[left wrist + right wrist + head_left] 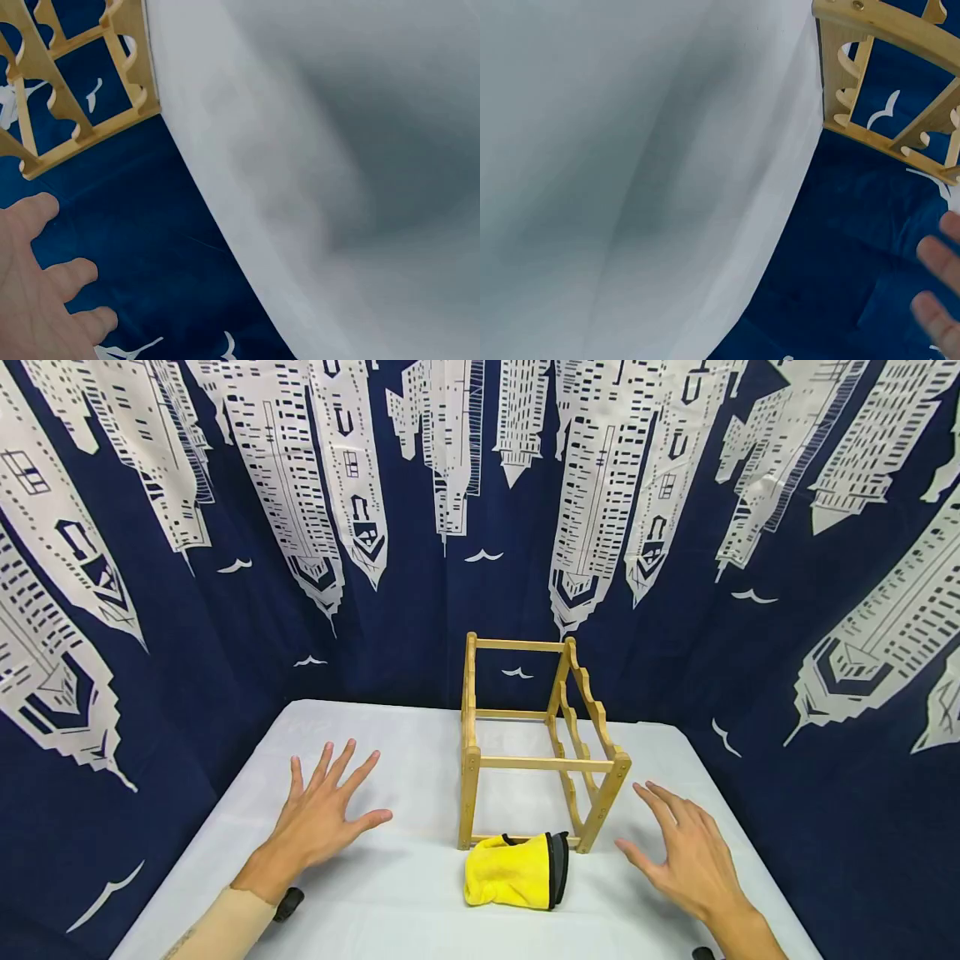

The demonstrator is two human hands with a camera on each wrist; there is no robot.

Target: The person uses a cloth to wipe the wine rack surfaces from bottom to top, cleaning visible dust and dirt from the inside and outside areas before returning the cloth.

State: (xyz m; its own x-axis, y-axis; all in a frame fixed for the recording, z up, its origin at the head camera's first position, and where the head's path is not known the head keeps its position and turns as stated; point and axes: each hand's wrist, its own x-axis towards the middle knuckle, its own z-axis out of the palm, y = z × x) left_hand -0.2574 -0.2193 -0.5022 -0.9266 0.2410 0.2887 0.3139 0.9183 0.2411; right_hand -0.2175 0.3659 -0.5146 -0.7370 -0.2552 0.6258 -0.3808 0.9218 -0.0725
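Observation:
In the head view, a wooden rack [542, 763] with scalloped rails stands on the white table, right of the middle. A folded yellow cloth item [507, 872] with a black and grey edge lies against its front foot; its exact kind is unclear. My left hand [318, 818] hovers left of both, its fingers spread and touching nothing. To the right of the rack hangs my right hand [686, 852], fingers loosely extended and holding nothing. Parts of the rack also show in the left wrist view [82, 82] and the right wrist view.
The white table [382, 910] narrows toward the back. Around it hangs a dark blue curtain [405, 635] printed with white buildings and birds, close behind the rack and along both sides. Dark wrist devices [288, 903] sit under the wrists.

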